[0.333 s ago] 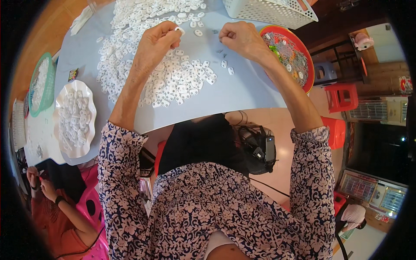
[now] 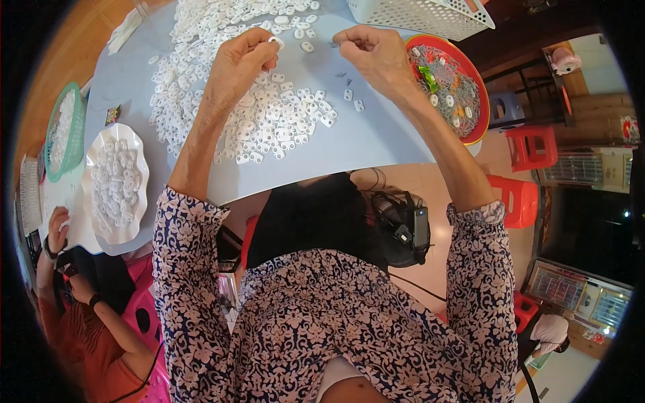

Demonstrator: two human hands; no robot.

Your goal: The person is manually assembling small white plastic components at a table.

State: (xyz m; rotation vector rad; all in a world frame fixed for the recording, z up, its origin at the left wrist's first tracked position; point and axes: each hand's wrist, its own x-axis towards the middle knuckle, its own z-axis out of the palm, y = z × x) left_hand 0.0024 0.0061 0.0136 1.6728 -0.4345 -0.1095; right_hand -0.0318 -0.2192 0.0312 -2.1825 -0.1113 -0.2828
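My left hand (image 2: 243,59) is closed in a pinch on a small white oval plastic piece (image 2: 276,41) with holes, above the grey table. Beneath and around that forearm spreads a large pile of similar white pieces (image 2: 269,124). Across a short gap, my right hand (image 2: 377,59) has its thumb and index fingertip slightly apart, the other fingers curled. Its fingertips are right beside a few tiny grey metal bits (image 2: 334,45). More such bits (image 2: 340,74) lie nearer me, along with two loose white pieces (image 2: 348,95).
Right of my right forearm stands a red-rimmed bowl (image 2: 481,101) of grey bits and a few white pieces. A white perforated basket (image 2: 430,20) sits behind it. At left are a scalloped dish (image 2: 138,208) and a green basket (image 2: 75,127). Another person (image 2: 101,336) sits lower left.
My right hand has moved slightly left and up to the grey bits, its index finger straightening away from the thumb. My left hand stays nearly still. The other person's hand has risen toward the table.
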